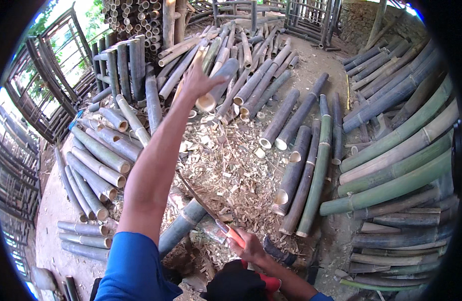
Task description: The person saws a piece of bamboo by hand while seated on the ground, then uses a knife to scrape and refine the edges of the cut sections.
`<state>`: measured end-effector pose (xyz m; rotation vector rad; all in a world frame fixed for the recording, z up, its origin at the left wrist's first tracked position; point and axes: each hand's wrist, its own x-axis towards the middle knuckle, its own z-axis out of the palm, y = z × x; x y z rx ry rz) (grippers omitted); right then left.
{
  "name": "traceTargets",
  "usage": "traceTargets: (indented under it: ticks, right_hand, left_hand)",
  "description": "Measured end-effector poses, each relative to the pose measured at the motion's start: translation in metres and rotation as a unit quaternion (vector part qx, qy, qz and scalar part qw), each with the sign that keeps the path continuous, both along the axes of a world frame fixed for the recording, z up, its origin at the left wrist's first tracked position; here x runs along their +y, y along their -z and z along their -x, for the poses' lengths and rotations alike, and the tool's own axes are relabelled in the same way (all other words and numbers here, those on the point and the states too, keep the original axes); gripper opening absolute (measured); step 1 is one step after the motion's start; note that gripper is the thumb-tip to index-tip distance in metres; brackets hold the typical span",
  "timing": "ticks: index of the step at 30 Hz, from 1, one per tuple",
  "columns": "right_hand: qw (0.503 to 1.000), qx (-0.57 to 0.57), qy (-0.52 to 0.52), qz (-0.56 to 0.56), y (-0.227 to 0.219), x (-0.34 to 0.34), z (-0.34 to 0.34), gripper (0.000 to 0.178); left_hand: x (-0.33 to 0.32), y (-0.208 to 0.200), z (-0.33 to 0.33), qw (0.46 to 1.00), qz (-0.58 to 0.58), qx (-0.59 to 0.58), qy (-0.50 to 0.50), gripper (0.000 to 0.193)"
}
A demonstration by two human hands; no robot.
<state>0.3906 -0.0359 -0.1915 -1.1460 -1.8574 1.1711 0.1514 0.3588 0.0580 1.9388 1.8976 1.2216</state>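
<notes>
My left arm stretches forward. At its end my left hand (pixel 197 83) is open, fingers apart, beside the near end of a thick grey bamboo section (pixel 222 83); whether it touches it I cannot tell. Low in the view, my right hand (pixel 249 247) is closed round the orange handle (pixel 235 236) of a machete. The machete's long narrow blade (pixel 198 199) points forward and left, seen nearly edge-on. Just left of the blade, a greenish-grey bamboo section (pixel 183 226) lies slanting close to me, partly hidden by my left arm.
Pale wood chips (pixel 231 165) cover the middle ground. Cut bamboo lengths (pixel 98 163) lie on the left, and more poles (pixel 318 163) on the right. A large heap (pixel 251 55) lies ahead. Long green poles (pixel 391 190) are stacked at the far right.
</notes>
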Motion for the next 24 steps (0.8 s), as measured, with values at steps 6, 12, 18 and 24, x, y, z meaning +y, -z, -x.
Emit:
traceTargets:
  ticks: [6,12,18,24]
  right_hand:
    - [0.999,-0.03,0.012,0.023,-0.007,0.001,-0.026,0.048]
    - [0.995,0.08,0.045,0.047,0.002,0.019,-0.026,0.039]
    - [0.904,0.349,0.139,0.205,-0.081,-0.013,-0.083,0.039]
    - [0.842,0.4,0.305,0.196,-0.122,-0.188,-0.233,0.054]
  left_hand:
    - [-0.099,-0.096,0.029,0.978,-0.101,0.178,0.037,0.089]
    - [-0.212,-0.039,0.145,0.984,0.102,0.125,0.075,0.085]
    - [-0.391,0.073,0.242,0.901,0.317,0.136,0.263,0.062]
    - [-0.564,0.125,0.184,0.724,0.608,-0.27,0.184,0.048]
